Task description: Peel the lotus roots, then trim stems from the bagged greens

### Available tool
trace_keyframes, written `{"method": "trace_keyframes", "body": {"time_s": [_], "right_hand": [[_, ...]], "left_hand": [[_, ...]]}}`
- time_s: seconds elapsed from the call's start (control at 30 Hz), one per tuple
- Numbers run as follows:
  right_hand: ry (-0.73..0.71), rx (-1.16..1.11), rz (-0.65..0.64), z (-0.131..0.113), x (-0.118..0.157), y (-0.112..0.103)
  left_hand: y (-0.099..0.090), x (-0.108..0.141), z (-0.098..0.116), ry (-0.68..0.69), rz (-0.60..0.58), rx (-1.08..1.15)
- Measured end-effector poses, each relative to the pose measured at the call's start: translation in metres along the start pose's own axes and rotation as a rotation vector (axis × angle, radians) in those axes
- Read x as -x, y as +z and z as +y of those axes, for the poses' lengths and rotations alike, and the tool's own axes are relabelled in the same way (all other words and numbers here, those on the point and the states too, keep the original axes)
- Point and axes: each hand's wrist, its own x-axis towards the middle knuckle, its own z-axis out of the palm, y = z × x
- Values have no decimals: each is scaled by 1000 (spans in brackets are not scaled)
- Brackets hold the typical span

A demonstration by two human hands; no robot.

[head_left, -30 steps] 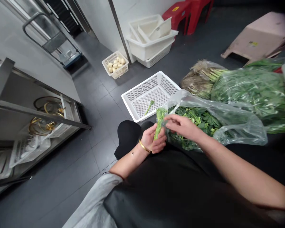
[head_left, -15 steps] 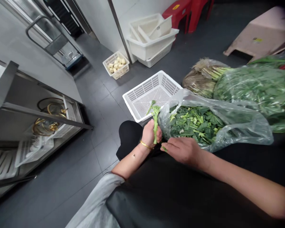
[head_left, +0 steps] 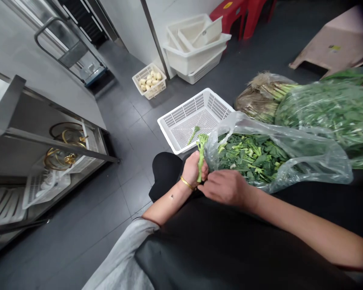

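Observation:
My left hand (head_left: 193, 167) is closed round a green broccolini stem (head_left: 201, 161), held nearly upright with its head at the top. At the stem's lower end, my right hand (head_left: 225, 187) has its fingers pinched together; what lies between them is hidden. A second broccolini stem (head_left: 194, 135) lies in the white perforated basket (head_left: 166, 135) just beyond my left hand. Beside it, a clear plastic bag (head_left: 317, 165) gapes around a heap of cut green leaves and stems (head_left: 254, 155).
Bagged leafy greens (head_left: 329, 112) and a bundle of rooted stalks (head_left: 257, 100) sit to the right. A small basket of pale bulbs (head_left: 151, 82), stacked white tubs (head_left: 193, 50) and red stools (head_left: 230, 16) stand farther back. A metal shelf (head_left: 63, 147) runs along the left.
My right hand has moved left, up to the lower end of the stem. The green bit seen at its fingertips before is now out of sight. My left hand keeps its hold.

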Motion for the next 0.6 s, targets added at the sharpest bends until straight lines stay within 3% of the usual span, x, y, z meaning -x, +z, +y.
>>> {"method": "trace_keyframes", "body": {"time_s": [0.13,0.2,0.3,0.37,0.43,0.5,0.53,0.6], "right_hand": [[426,-116,-9,31,-9,-9],[513,-166,6,49,-18,-10],[435,-96,93,52,-21,-4],[279,62,159,37,-15,1],[61,155,139,18,-4,3],[-76,88,58,7,6,2],[-49,14,44,7,8,0],[174,-171,65,18,8,-2]], "left_hand": [[4,7,-1,163,-17,-216],[7,12,-4,192,-41,-259],[8,12,-8,135,-80,-194],[6,7,-8,32,-109,-103],[2,2,-5,-73,-114,6],[-2,-3,1,-143,-130,123],[-5,-5,3,-169,-164,174],[-8,-5,6,-225,-290,241]]}}
